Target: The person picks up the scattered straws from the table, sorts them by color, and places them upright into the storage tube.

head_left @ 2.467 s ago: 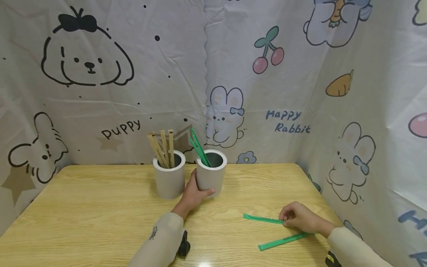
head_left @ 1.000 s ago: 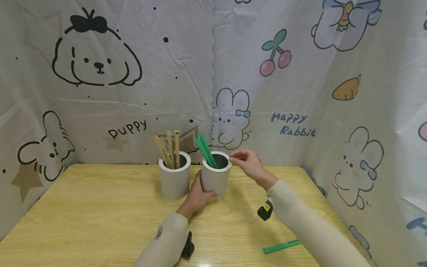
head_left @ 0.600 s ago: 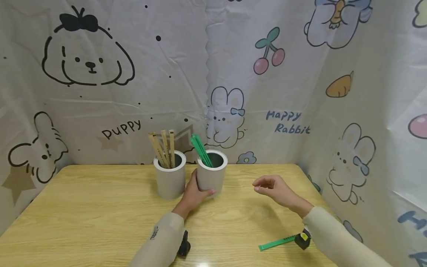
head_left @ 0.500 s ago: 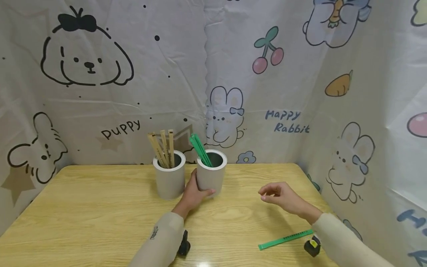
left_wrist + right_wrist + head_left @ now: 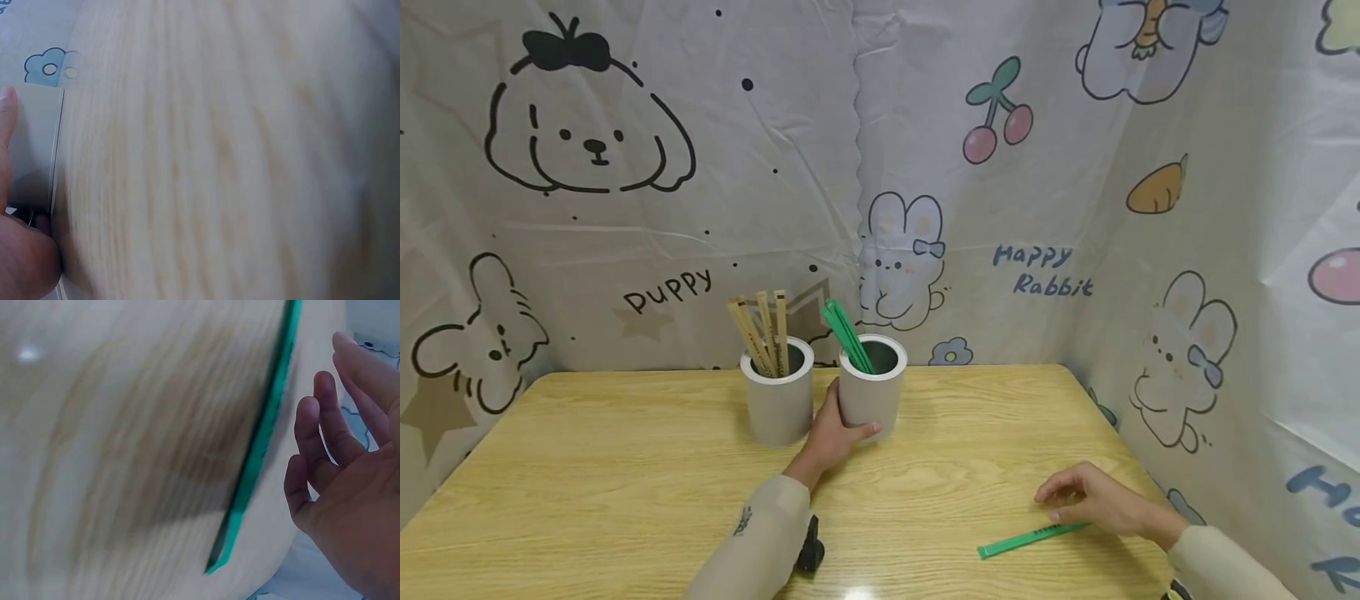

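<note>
My left hand [image 5: 832, 433] grips the lower side of a light grey cup [image 5: 871, 404] with a white rim, its thumb across the front. In the left wrist view only part of that hand [image 5: 25, 256] shows beside the cup wall [image 5: 36, 144]. Several slim green packets [image 5: 847, 337] lean to the left inside this cup. My right hand [image 5: 1101, 500] hovers over one more slim green packet [image 5: 1022, 542] with black print, lying on the table. In the right wrist view, the loosely bent fingers [image 5: 337, 431] stand apart from that packet [image 5: 256, 453] and hold nothing.
A second grey cup [image 5: 779, 408] stands just left of the gripped one, with several tan packets [image 5: 763, 337] upright in it. Both cups stand near the back edge of the wood-grain table [image 5: 625, 467]. A printed cloth [image 5: 760, 217] hangs behind and on both sides.
My right hand pinched a green packet from the table, reached the right cup's rim, and came back empty to the packet left lying. The cup holds more green packets. My left hand stayed.
</note>
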Available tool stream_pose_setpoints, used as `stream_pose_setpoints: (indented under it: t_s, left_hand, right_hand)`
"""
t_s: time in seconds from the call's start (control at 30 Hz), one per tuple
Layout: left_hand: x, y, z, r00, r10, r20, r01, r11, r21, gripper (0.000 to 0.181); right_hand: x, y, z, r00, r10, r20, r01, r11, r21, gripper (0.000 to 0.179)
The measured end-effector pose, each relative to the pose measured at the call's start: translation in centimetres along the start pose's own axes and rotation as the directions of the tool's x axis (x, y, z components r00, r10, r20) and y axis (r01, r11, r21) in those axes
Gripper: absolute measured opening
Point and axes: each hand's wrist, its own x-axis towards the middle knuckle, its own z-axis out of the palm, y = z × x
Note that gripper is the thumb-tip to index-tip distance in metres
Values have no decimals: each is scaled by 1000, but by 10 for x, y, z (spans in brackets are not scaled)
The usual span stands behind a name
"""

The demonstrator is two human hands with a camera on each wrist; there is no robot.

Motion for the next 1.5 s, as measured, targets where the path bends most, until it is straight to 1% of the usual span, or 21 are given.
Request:
stream_pose_setpoints:
  t_s: [0.13,0.23,0.3,0.37,0.5,0.6,0.67,0.77,0.8,0.87,0.93,1.0,1.1,1.17,1.3,1.4,1.5]
  left_hand:
    - [0,1,-1,1000,5,1,-5,1000,6,107]
    - [0,1,-1,1000,5,-4,-5,1000,13,107]
    - [1,0,-2,1000,13,-6,-13,1000,17,107]
    - [1,0,-1,1000,7,-7,-7,1000,8,107]
    - [0,2,1,1000,10,1,-10,1000,-8,106]
    - [1,2,4,1000,6,8,-6,1000,-17,106]
    - [1,1,4,1000,8,9,-7,1000,-18,106]
    - [0,-1,3,1000,3,2,-3,1000,-23,106]
    - [0,-1,2,1000,5,0,-5,1000,-20,106]
    - [-1,-1,1,1000,19,-4,-19,1000,-21,106]
    - [-1,-2,1,1000,27,-4,-27,999,-21,106]
    - [-1,-2,1,1000,31,-3,-31,999,-23,106]
    - [-1,-3,1,1000,23,-1,-23,999,-28,106]
    - [-1,-3,1,1000,16,-1,-16,999,-32,106]
    - [-2,-2,1,1000,22,-8,-23,999,-31,106]
    - [-1,-2,1,1000,22,-8,-23,999,-30,106]
    - [-1,-1,0,1000,19,-4,-19,999,-34,106]
  right_hand:
    - [-6,9,3,999,-33,-3,33,999,-24,20]
    - [-6,10,6,1000,-23,-6,22,999,-47,17]
    - [-5,9,8,1000,-16,-7,16,998,-59,15]
    - [-5,6,9,1000,-13,-4,13,997,-79,12]
    - [-4,-1,8,1000,-16,13,17,990,-143,3]
    - [0,-9,5,999,-28,15,30,981,-189,4]
    - [5,-15,1,999,-53,-4,51,978,-201,5]
    - [19,-31,-3,992,-96,-81,77,975,-207,7]
    - [26,-37,-5,986,-108,-124,81,976,-204,7]
    - [41,-53,-7,968,-125,-216,83,978,-193,12]
    - [58,-73,-8,945,-114,-306,66,985,-162,20]
    - [75,-94,-9,921,-106,-376,64,990,-123,28]
    - [104,-127,-10,896,-98,-433,85,995,-48,31]
    - [124,-148,-9,885,-104,-454,119,993,5,31]
    - [162,-184,-3,859,-93,-503,181,975,129,32]
    - [188,-201,2,825,-75,-560,222,954,199,31]
    - [211,-207,7,782,-66,-619,263,936,234,30]
